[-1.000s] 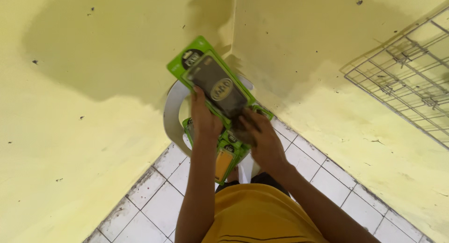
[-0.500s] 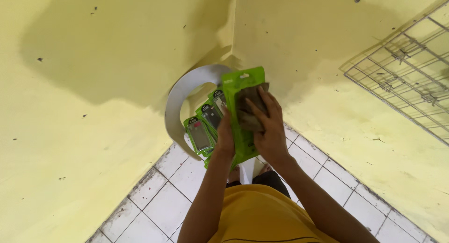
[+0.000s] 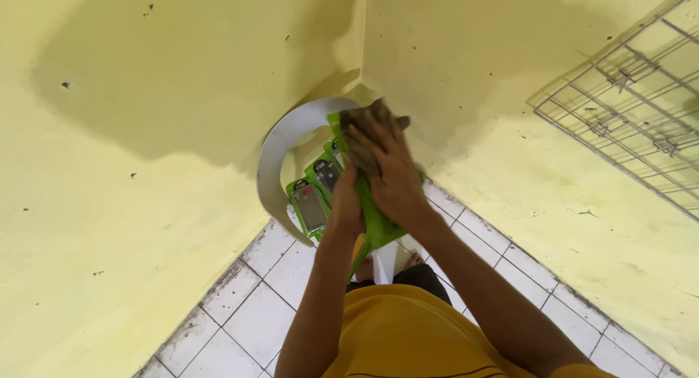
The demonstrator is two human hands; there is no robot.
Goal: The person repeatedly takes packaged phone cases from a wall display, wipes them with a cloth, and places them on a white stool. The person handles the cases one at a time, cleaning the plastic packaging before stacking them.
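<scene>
View: the head camera looks down along both forearms into a corner where two yellow walls (image 3: 167, 225) meet a white tiled floor (image 3: 251, 316).

Right hand: the right hand (image 3: 386, 167) lies back-up at about 12 o'clock from the person's chest, fingers curled over a dark cloth (image 3: 368, 120) and pressing it onto the top green package (image 3: 378, 221). Its grip is pressed together on the cloth.

Left hand: the left hand (image 3: 346, 203) sits just at 8 o'clock of the right one, touching it. It is wrapped round the near edge of the top green package, grip closed on that edge; the fingertips are hidden under the package.

Top green package: a flat bright green pack, held between both hands, tilted, mostly covered by the right hand and the cloth.

Other packages: a fanned stack of green packages (image 3: 312, 203) with clear windows showing dark and pale flat items, lying at 9 o'clock of the left hand, just beside it.

White chair: a white plastic chair (image 3: 280, 156) with a curved back carries the stack; its back arcs from 9 to 12 o'clock round the packages, pushed into the wall corner.

Wire rack: a grey wire grid (image 3: 626, 109) hangs on the right wall at 2 o'clock, well apart from the hands.

Clothing: a yellow shirt (image 3: 408, 334) fills the bottom centre of the view.
</scene>
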